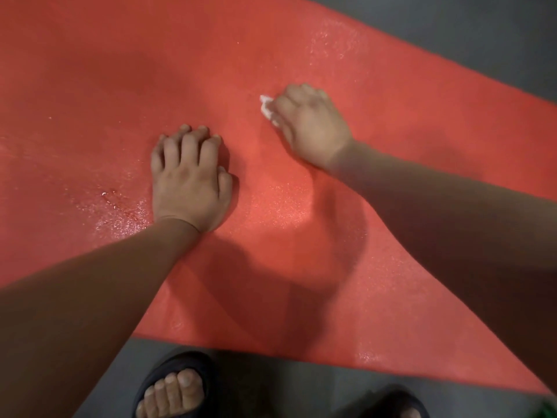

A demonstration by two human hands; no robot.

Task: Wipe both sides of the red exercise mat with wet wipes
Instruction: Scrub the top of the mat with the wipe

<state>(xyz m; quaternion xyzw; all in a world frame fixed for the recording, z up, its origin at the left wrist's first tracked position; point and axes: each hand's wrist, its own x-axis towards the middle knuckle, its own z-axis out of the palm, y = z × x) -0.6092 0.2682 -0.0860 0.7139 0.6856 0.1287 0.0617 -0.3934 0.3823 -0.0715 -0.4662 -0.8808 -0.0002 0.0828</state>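
On the grey floor [452,31], one flat red foam exercise mat [120,70] is spread, with wet patches glinting on its surface. The left hand [188,182] is propped on the mat with the arm stretched out, the fingers arched and nothing held. The right hand [310,122] is curled round one crumpled white wet wipe [266,107], which is pressed to the mat beyond and right of the left hand. Two black sandals [177,384] are seen at the mat's near edge.
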